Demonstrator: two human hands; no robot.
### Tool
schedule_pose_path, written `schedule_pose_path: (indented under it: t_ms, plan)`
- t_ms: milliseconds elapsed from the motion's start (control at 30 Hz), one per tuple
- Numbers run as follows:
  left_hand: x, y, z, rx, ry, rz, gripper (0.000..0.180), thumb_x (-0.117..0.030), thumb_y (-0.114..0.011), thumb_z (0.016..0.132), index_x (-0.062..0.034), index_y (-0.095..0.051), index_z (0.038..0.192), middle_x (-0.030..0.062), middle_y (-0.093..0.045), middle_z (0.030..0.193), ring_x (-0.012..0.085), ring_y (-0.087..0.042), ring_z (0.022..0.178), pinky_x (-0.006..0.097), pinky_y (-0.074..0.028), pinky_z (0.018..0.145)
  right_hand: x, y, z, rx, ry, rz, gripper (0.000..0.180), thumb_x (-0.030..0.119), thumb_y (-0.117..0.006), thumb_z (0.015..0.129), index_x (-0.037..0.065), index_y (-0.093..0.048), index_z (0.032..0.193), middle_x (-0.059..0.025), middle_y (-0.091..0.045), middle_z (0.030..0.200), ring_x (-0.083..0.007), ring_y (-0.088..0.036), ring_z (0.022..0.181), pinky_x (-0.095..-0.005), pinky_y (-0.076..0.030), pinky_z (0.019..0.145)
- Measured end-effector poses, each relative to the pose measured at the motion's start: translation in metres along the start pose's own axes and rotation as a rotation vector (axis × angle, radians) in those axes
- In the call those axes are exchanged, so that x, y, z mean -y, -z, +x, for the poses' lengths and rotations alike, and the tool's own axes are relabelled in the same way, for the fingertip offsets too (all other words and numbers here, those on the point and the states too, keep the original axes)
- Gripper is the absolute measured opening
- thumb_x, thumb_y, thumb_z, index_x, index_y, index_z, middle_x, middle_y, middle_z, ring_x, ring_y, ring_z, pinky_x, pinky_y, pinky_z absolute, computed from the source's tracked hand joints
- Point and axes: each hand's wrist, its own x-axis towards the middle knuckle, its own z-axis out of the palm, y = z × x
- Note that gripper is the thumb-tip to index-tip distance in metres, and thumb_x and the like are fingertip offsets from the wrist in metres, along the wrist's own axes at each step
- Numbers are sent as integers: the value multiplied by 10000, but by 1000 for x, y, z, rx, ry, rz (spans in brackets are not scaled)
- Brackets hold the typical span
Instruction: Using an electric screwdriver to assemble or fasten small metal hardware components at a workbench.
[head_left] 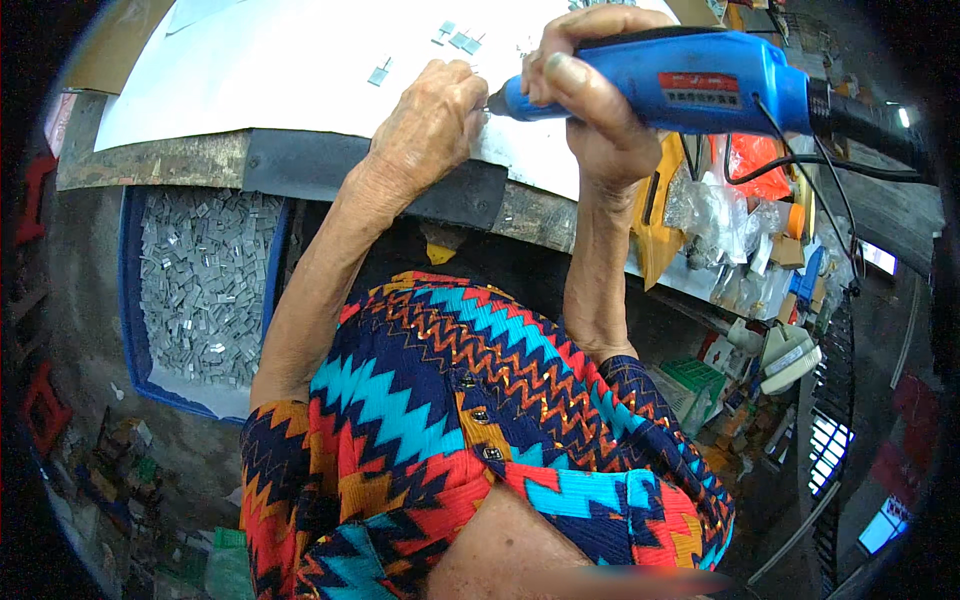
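My right hand (pixel 595 95) is wrapped round a blue electric screwdriver (pixel 690 80), held level with its tip pointing left. That tip meets the fingers of my left hand (pixel 430 120), which are pinched together above the white work surface (pixel 230 80). Whatever small part lies between the left fingertips is mostly hidden by the hand. Just beyond the left hand lie several small grey metal pieces with thin stems, among them one metal piece (pixel 379 72) set apart and a group (pixel 458 38) farther off.
Below the bench edge (pixel 310 165) at left stands a blue bin (pixel 130 290) full of small grey metal pieces. A black cable (pixel 870 130) runs from the screwdriver to the right. Plastic bags (pixel 720 215) and a red bag (pixel 755 165) crowd the right side.
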Motion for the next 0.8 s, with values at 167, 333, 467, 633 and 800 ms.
schedule_pose_path:
  t_ms: [167, 333, 467, 633, 800]
  plan:
    - [-9, 1, 8, 23, 4, -34, 122, -54, -600, 720, 12, -568, 817, 125, -539, 787, 262, -527, 827, 358, -456, 759, 14, 27, 8, 245, 408, -59, 257, -132, -463, 705, -73, -577, 928, -144, -589, 763, -190, -568, 609, -349, -484, 629]
    - [-3, 2, 0, -47, 4, -22, 129, -46, -606, 689, -6, -521, 778, 113, -513, 730, 267, -507, 728, 360, -419, 661, 31, 27, 13, -26, 164, 24, 251, 69, -476, 742, -18, -528, 971, -150, -549, 776, -181, -515, 568, -362, -415, 552]
    - [-3, 7, -3, -45, -3, 25, 118, -32, -594, 694, -9, -511, 774, 113, -512, 732, 267, -505, 723, 357, -417, 655, 20, 37, 1, -159, 181, 42, 226, 35, -513, 734, -16, -536, 953, -144, -565, 744, -185, -535, 560, -367, -433, 558]
    - [1, 28, -9, -26, 100, 60, 111, -26, -585, 703, -3, -502, 773, 124, -505, 726, 274, -508, 710, 361, -419, 649, 9, 34, 6, -320, 193, 100, 218, 10, -583, 705, -21, -506, 907, -104, -556, 653, -172, -565, 511, -306, -493, 534]
    - [12, 37, -11, -65, 234, 105, 143, 21, -543, 708, 9, -537, 850, 127, -542, 783, 245, -548, 716, 339, -443, 634, -15, 47, 13, -377, 273, -131, 204, 75, -571, 725, -3, -521, 906, -90, -559, 632, -154, -560, 542, -365, -483, 586]
